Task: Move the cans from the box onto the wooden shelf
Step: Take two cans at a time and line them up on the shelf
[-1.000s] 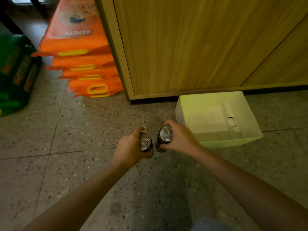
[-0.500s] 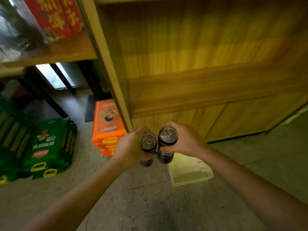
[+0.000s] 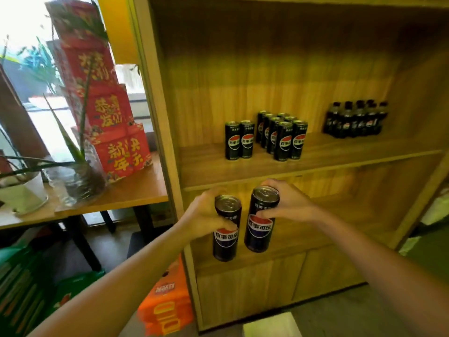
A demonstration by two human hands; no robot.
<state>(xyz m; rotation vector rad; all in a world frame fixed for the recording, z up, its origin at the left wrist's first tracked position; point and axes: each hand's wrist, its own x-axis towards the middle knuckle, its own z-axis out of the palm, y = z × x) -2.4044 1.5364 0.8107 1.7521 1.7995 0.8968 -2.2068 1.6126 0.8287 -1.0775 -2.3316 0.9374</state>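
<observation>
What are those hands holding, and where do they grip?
Each holds one black can: left hand around the left can upper body, right hand around the right can near its top.

Two black cans, left can (image 3: 226,227) and right can (image 3: 261,218), upright, hand-held before wooden shelf (image 3: 243,166); box (image 3: 269,325) on floor.

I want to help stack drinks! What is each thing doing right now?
Left hand: gripping black cola can, upright, off the shelf.
Right hand: gripping second black cola can, upright, raised.
Black cans on wooden shelf board: standing upright, unopened.
Dark small bottles: upright, capped.
Pale box: open on the floor.
</observation>
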